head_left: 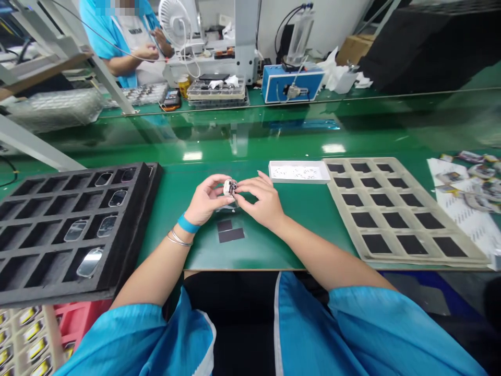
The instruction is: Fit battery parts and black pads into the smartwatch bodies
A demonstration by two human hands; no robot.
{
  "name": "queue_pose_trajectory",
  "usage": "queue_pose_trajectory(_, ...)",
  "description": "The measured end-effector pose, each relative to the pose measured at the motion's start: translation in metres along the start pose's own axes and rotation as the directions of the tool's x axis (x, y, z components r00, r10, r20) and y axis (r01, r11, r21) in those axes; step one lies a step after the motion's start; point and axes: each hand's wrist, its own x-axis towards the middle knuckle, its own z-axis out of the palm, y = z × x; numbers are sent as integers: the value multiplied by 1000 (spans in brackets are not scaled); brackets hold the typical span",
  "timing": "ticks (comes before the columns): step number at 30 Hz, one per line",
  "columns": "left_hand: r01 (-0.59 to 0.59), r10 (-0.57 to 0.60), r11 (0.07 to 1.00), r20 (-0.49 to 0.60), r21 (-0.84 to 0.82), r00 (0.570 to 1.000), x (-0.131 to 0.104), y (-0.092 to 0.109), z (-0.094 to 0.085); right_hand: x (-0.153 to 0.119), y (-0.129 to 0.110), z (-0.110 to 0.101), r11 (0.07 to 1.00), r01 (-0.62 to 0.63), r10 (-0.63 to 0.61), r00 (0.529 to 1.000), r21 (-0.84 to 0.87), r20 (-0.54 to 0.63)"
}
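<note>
My left hand (205, 201), with a blue band and bracelets at the wrist, grips a small white-rimmed watch case (229, 188) between thumb and fingers. Dark and metallic inner parts show on its side facing right. My right hand (263, 201) meets it from the right, thumb and fingertips pinched together at those parts; whatever they pinch is too small to make out. Two dark rectangular pieces (230, 235) lie on the green table just below the hands. A shallow white box (299, 172) of tiny dark parts stands beyond my right hand.
At left, a black foam tray (74, 209) holds several clear-fronted rounded pieces. A beige tray (391, 209) with black squares lies at right, beside a pile of small parts (473, 177). Across the bench are a co-worker (135, 52), a fan (175, 23) and a blue machine (291, 83).
</note>
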Motion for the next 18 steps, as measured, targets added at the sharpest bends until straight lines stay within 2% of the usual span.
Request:
queue_pose_trajectory(6,-22,22,999,6,-30,1000,0,-1,1,-1,-1,0,998,29,-29,1000,-62,4)
queue_pose_trajectory(11,-35,35,995,-8,-91,999,1,-3,4,-2,2,5,990,82,-89,994,-118,-60)
queue_pose_trajectory(15,-2,-1,992,-20,-130,1000,1,-5,5,-2,4,7,982,109,-124,988,-154,-92)
queue_pose_trajectory(18,66,-69,981,-7,-180,998,1,-5,5,0,4,5,984,109,-123,988,-142,-90)
